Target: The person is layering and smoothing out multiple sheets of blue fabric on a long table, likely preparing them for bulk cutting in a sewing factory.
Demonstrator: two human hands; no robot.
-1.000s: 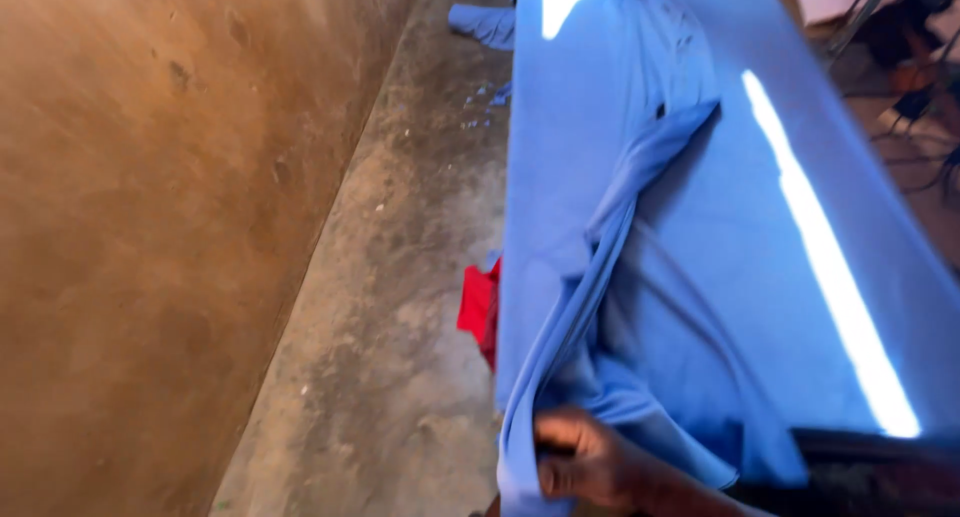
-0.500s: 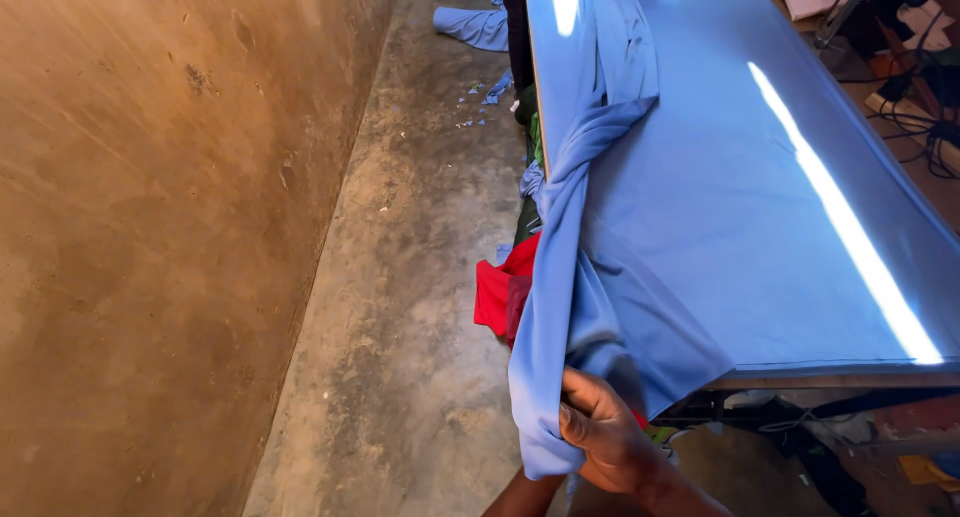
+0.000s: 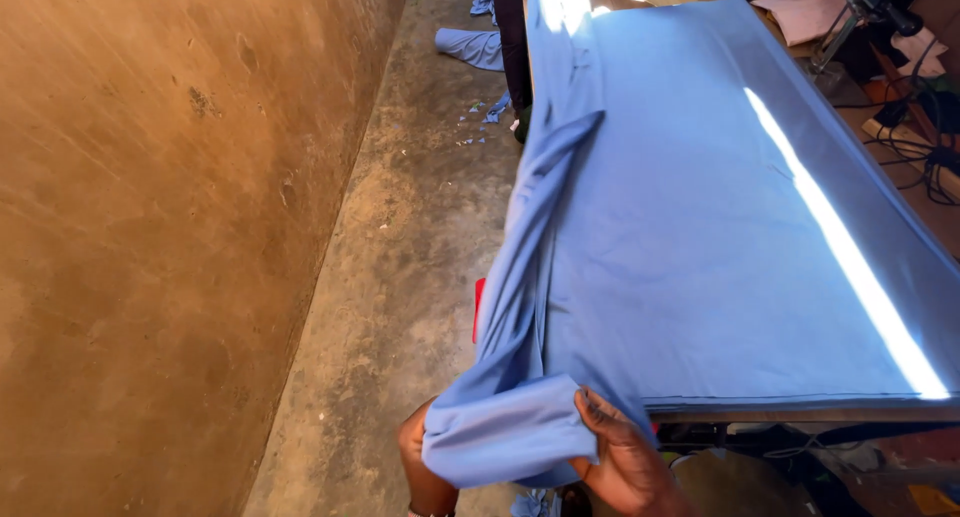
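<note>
A large blue cloth lies spread over a long table, with a bunched fold running down its left side and hanging off the near left corner. My right hand grips the folded end of the cloth just below the table's near edge. To the left of that end is my left hand, mostly hidden behind the cloth and holding it from underneath. A bright strip of sunlight crosses the cloth on the right.
A brown earthen wall runs along the left, with a concrete floor strip between it and the table. A red item shows under the table's edge. Blue cloth scraps lie on the floor far off, beside a person's dark leg. Cables lie at the right.
The cloth's hanging end has been gathered into a fold and pulled toward me off the table's near corner. My left hand has come into view under it.
</note>
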